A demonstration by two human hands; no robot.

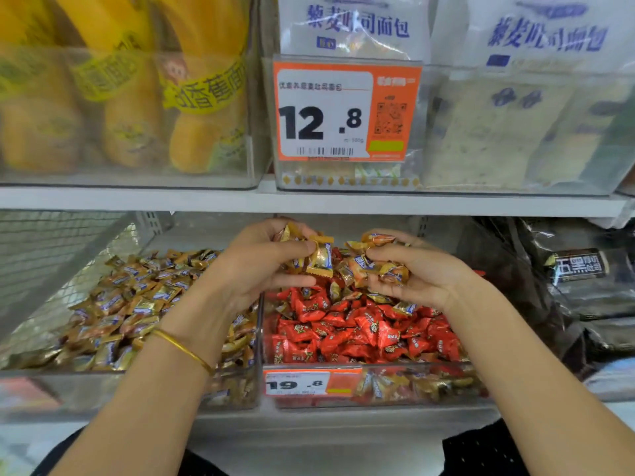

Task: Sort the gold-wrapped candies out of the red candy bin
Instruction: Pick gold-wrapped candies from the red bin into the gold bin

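The clear bin of red candies (347, 333) sits at centre on the lower shelf, with several gold-wrapped candies (405, 308) still mixed among them. My left hand (261, 266) hovers over the bin's back left corner and pinches a few gold-wrapped candies (319, 257) between thumb and fingers. My right hand (417, 271) is cupped palm-up over the back of the bin and holds a handful of gold candies (385, 266). A neighbouring clear bin of gold candies (130, 304) lies to the left.
A white shelf board (309, 201) runs just above my hands, carrying banana bread packs (137, 97), toast bread bags (515, 125) and an orange price tag (343, 111). Dark packets (567, 280) lie right of the red bin. A price label (309, 383) marks its front.
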